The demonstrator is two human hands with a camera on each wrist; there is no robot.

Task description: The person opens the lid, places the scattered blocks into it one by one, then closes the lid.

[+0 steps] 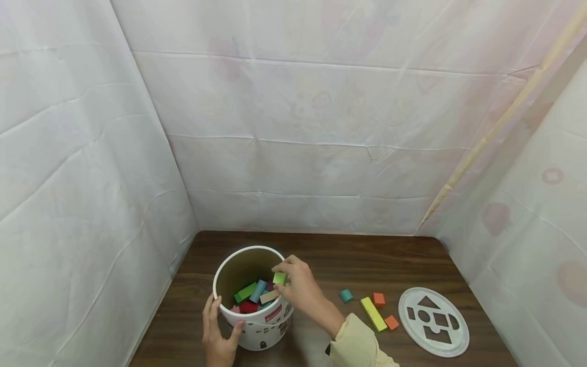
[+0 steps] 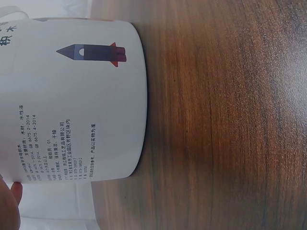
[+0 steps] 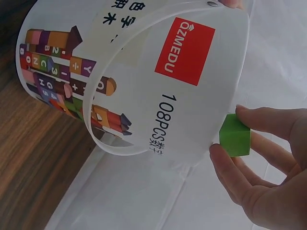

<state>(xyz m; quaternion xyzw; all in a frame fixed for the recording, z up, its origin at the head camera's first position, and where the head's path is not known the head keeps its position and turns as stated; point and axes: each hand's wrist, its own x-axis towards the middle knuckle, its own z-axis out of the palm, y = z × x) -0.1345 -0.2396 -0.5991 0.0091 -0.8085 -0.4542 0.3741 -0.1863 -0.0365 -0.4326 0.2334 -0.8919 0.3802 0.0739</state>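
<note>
Right hand (image 1: 299,286) pinches light-green angular block (image 1: 279,278) at right edge of white cylindrical bucket (image 1: 251,337), lower centre — pinch slipping could drop it outside; left hand (image 1: 217,340) grips bucket.

A dark wood-grain tabletop (image 1: 376,260) is spreading across six o'clock, catching a pale sheen. Creased white sheeting (image 1: 298,168) with faint pinkish prints is hanging at nine, twelve and three o'clock, a yellowish strip (image 1: 498,122) slanting down from two.

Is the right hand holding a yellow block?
No, the right hand pinches a green block, while the yellow block lies on the table.
</note>
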